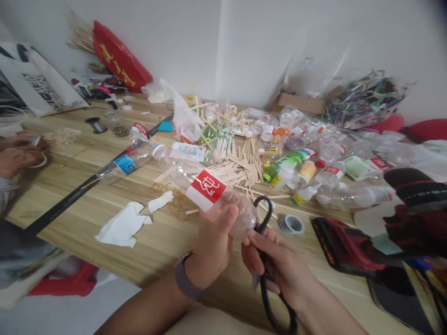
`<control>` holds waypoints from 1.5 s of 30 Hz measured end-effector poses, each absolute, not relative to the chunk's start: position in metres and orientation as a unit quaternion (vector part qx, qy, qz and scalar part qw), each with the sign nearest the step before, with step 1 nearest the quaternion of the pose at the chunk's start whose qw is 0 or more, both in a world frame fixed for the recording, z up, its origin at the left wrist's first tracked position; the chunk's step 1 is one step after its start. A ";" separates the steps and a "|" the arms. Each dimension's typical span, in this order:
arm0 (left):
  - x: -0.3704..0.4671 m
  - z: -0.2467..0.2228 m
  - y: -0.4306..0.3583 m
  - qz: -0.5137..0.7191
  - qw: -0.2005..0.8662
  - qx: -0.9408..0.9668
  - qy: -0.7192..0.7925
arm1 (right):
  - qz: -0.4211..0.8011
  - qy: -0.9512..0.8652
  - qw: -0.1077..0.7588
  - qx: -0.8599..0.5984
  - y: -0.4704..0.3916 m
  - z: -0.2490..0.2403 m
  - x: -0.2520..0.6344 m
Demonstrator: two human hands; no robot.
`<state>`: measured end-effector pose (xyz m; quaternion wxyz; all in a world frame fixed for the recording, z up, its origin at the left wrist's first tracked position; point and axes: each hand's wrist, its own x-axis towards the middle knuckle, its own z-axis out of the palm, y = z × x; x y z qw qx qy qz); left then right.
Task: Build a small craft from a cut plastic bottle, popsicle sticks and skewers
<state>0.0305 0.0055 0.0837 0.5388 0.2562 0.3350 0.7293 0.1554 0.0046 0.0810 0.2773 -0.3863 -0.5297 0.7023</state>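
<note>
A clear plastic bottle (176, 173) with a red and white label is held over the table, tilted with its white cap pointing away to the left. My left hand (215, 246) is wrapped round the lower part of the bottle, thumb on top. Close to the bottle's base, my right hand (268, 260) grips a pair of black-handled scissors (279, 309). One handle loop rises beside the base and the other hangs below my fingers. The fingertips of my right hand are at the bottle's bottom edge; whether they touch it is hard to tell.
Wooden sticks (244, 163) and many plastic bottles (286, 163) cover the table's back and right. A red power tool (349, 246) lies at right, near a small tape roll (292, 225). White tissue (124, 224) lies left. Another person's hands (21, 153) work at the far left.
</note>
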 end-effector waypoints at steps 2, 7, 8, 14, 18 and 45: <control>0.030 0.084 0.007 0.730 0.535 0.255 0.341 | 0.737 -0.483 0.276 -0.383 0.002 0.080 0.152; 0.032 0.080 0.005 0.724 0.557 0.240 0.329 | 0.193 -0.819 0.404 -0.359 0.015 0.075 0.167; 0.033 0.080 0.004 0.727 0.558 0.234 0.325 | 0.099 -0.841 0.413 -0.335 0.018 0.075 0.171; 0.033 0.083 0.004 0.735 0.561 0.240 0.297 | 0.184 -0.828 0.387 -0.361 0.016 0.085 0.169; 0.030 0.087 0.007 0.723 0.555 0.265 0.314 | 0.699 -0.507 0.276 -0.422 0.006 0.088 0.155; 0.033 0.084 0.009 0.723 0.574 0.213 0.319 | 0.365 -0.732 0.403 -0.410 0.014 0.069 0.164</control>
